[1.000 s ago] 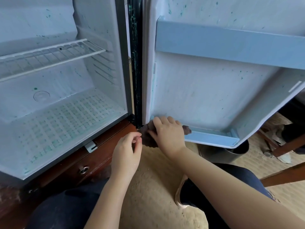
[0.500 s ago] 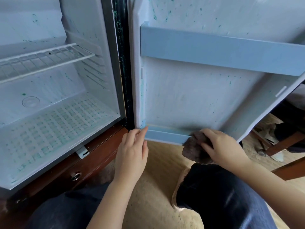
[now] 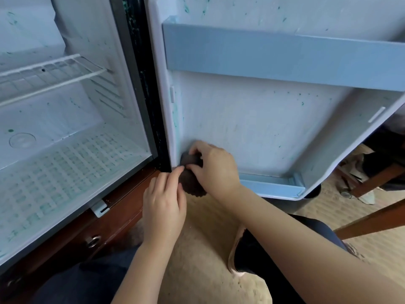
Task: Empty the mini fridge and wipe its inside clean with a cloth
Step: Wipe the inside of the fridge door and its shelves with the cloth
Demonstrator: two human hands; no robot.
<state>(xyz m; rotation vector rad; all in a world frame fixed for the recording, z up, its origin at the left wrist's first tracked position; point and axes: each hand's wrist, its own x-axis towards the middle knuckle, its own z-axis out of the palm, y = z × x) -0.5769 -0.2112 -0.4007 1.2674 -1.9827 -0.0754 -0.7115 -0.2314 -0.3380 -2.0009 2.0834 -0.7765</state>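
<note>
Head view: the right hand (image 3: 215, 165) pinches a dark brown cloth (image 3: 192, 159) against the lower hinge-side corner of the mini fridge (image 3: 72, 132) door (image 3: 252, 128). The left hand (image 3: 164, 205) sits just below, fingers nearly straight, tips touching the cloth. Green specks dot the door and fridge floor. 1 wire shelf (image 3: 50, 73) crosses the interior. A wooden cabinet (image 3: 122, 213) carries the fridge, and a dark bin (image 3: 312, 193) stands under the door's lower edge.

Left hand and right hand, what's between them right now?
In the head view, a dark brown cloth lies between them: the right hand grips it against the lower hinge-side corner of the fridge door, and the left hand touches it.
</note>
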